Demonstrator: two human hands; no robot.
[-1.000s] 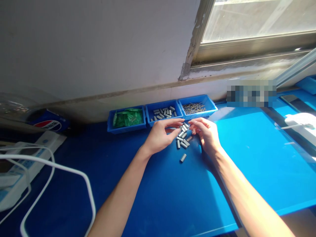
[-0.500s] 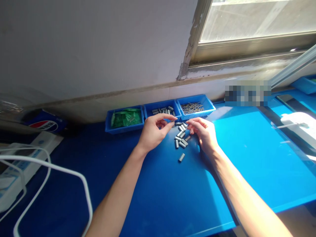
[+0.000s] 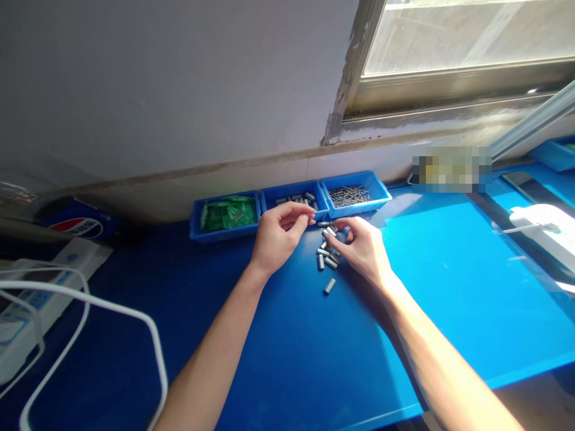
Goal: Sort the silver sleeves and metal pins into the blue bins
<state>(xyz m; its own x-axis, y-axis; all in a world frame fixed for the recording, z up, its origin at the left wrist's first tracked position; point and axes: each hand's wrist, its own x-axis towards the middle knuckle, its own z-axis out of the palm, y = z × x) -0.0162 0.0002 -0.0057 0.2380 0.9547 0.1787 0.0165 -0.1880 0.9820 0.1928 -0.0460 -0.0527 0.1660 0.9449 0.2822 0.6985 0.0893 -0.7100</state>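
Observation:
My left hand hovers in front of the middle blue bin. Its thumb and forefinger are pinched together; anything between them is too small to make out. To its right, my right hand reaches over a small pile of short metal cylinders, thumb and forefinger apart around the pieces at the back of the pile. Whether it touches one I cannot tell. One loose metal cylinder lies nearer to me. More such cylinders lie in the middle bin, partly hidden by my left hand.
The left blue bin holds green plastic bags; the right blue bin holds many thin metal pins. A white cable loops at the left by a power strip. A white device sits at the right.
My right hand has moved left over the pile, its thumb and forefinger now spread. My left hand has drawn slightly left and its fingertips have closed together.

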